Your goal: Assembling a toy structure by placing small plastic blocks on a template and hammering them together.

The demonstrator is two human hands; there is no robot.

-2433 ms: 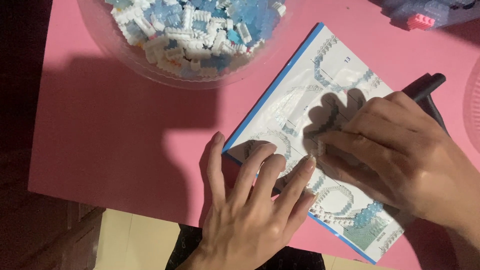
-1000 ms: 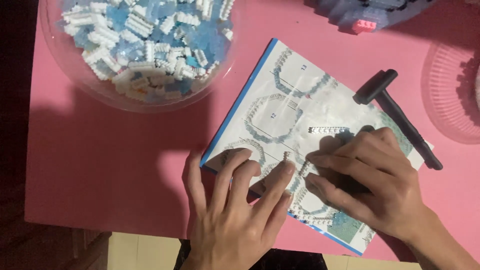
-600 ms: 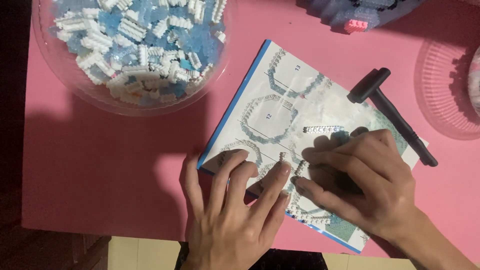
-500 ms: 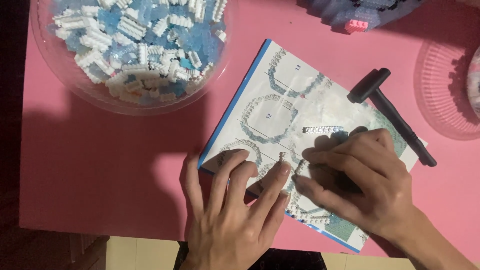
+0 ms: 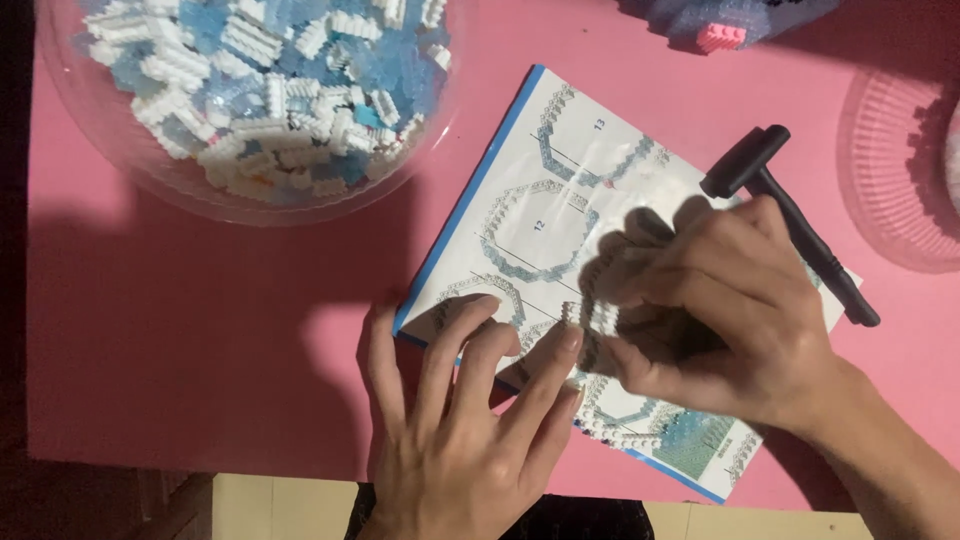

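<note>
Compared with a moment ago, the right hand (image 5: 720, 310) has lifted a little and now pinches a short strip of white mini bricks (image 5: 590, 318) at its fingertips, so assembly looks under way rather than just reading. The left hand (image 5: 470, 420) lies flat, fingers spread, holding nothing, pressing the lower left corner of the instruction booklet (image 5: 540, 200) onto the pink table (image 5: 200, 330). The strip sits mid-frame, between the two hands, over the booklet. Black small hammer (image 5: 790, 225) right of centre, clear bowl of blue and white bricks (image 5: 260, 90) upper left.
</note>
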